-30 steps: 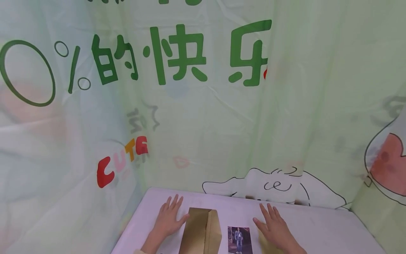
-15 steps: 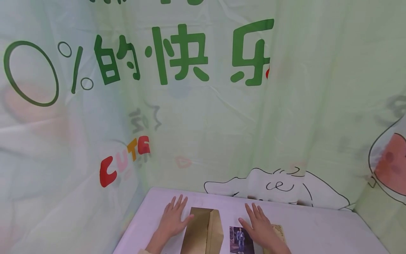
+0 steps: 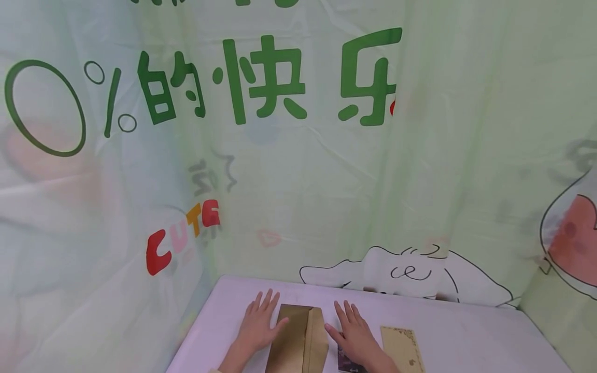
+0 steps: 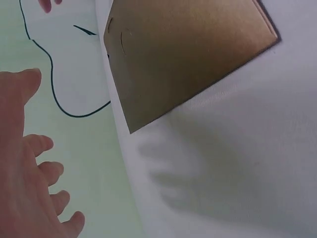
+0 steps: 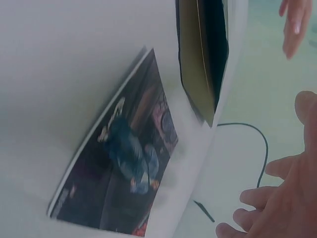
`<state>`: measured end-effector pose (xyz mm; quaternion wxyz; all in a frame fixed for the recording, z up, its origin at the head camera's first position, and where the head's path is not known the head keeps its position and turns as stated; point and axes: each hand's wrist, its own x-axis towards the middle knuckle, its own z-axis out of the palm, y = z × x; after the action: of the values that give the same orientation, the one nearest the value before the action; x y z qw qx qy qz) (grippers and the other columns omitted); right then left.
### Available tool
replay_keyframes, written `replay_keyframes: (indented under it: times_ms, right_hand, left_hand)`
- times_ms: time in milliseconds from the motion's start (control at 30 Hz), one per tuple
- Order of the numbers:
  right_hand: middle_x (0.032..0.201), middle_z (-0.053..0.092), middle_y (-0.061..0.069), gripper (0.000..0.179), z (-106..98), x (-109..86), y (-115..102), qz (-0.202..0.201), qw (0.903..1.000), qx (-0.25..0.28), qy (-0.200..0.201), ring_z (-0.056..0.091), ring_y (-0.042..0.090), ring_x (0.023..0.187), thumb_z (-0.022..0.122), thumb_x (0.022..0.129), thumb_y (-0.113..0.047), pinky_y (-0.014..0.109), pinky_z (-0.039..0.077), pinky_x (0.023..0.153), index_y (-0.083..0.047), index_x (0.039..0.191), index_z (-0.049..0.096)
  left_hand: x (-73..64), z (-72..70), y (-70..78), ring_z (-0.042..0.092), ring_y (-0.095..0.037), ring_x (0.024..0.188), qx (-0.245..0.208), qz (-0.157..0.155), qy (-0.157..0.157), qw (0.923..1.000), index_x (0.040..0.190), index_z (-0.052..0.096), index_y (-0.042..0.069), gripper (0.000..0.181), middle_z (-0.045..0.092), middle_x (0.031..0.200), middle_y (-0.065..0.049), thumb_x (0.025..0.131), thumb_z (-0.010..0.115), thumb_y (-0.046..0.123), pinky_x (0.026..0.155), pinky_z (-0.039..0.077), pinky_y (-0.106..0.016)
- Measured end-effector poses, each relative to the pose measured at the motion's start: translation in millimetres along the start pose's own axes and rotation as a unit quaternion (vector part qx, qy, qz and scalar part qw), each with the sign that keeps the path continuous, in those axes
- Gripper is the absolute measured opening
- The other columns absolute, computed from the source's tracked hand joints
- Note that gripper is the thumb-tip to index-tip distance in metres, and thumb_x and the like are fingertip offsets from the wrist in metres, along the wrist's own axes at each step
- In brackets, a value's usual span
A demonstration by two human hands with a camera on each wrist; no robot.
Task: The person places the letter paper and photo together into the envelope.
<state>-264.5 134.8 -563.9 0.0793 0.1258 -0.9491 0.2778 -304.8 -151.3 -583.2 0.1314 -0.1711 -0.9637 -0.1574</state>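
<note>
A brown kraft-paper envelope [image 3: 293,339] lies on the table between the two hands. My left hand [image 3: 255,331] is spread at its left side, thumb at the envelope's edge in the head view; the left wrist view shows this hand [image 4: 25,178] holding nothing and its shadow on the tabletop. My right hand [image 3: 356,336], fingers straight and apart, hovers over a photo print [image 3: 346,361] and covers much of it. In the right wrist view the photo [image 5: 129,153] shows a person in blue clothes. A tan card with a patterned corner [image 3: 402,348] lies right of that hand.
The pale table [image 3: 480,336] runs back to a printed curtain [image 3: 280,181] that rises behind it and on the left and right. Green characters and cartoon drawings cover the cloth.
My right hand has moved left, off the tan card and over the photo. The left hand has shifted slightly right towards the envelope. Envelope, photo and card stay in place.
</note>
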Motion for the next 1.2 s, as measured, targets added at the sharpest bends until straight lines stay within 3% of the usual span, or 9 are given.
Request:
replay_keyframes:
  times_ms: [233,467,667,967,1200]
  right_hand:
    - [0.158,0.033,0.03,0.075,9.9,4.6,-10.4,0.007,0.999,-0.005,-0.044,0.026,0.052,0.147,0.051,0.099,-0.055,0.068,0.027,0.112,-0.003,0.152,0.04]
    - [0.156,0.036,0.032,0.07,22.9,9.2,-18.2,-0.018,0.999,0.0,-0.042,0.028,0.052,0.146,0.052,0.101,-0.05,0.067,0.028,0.112,-0.001,0.149,0.042]
    - [0.153,0.04,0.032,0.07,40.1,8.3,-15.2,-0.028,0.9975,-0.025,-0.06,0.034,0.052,0.143,0.053,0.1,-0.05,0.068,0.032,0.109,0.003,0.146,0.046]
    - [0.149,0.045,0.032,0.066,61.7,-1.6,-11.2,-0.074,0.9935,-0.049,-0.072,0.04,0.053,0.138,0.051,0.102,-0.046,0.069,0.035,0.105,0.009,0.139,0.051]
    - [0.15,0.047,0.027,0.057,66.9,-1.8,-12.5,-0.068,0.9877,-0.1,-0.099,0.042,0.048,0.139,0.052,0.102,-0.038,0.066,0.035,0.107,0.006,0.139,0.053]
  left_hand:
    - [0.2,0.0,9.9,0.034,-0.046,0.145,0.004,0.013,0.016,0.9998,0.151,0.044,0.012,0.074,0.04,0.159,-0.016,0.097,0.051,0.061,0.11,0.035,-0.062]
    - [2.1,3.2,13.0,0.034,-0.044,0.146,0.007,0.008,0.008,0.9999,0.153,0.042,0.013,0.074,0.039,0.159,-0.015,0.097,0.052,0.06,0.111,0.034,-0.061]
    - [0.7,19.2,15.5,0.036,-0.043,0.146,0.013,0.007,-0.021,0.9997,0.153,0.041,0.013,0.076,0.04,0.159,-0.014,0.096,0.051,0.063,0.112,0.035,-0.06]
    - [-6.5,48.7,24.3,0.045,-0.044,0.14,0.029,0.049,-0.018,0.9982,0.147,0.05,0.01,0.074,0.048,0.153,-0.017,0.094,0.054,0.062,0.106,0.041,-0.058]
    - [-6.7,59.5,33.4,0.043,-0.04,0.142,0.039,0.036,-0.06,0.9968,0.149,0.048,0.016,0.07,0.047,0.155,-0.013,0.096,0.048,0.061,0.107,0.04,-0.056]
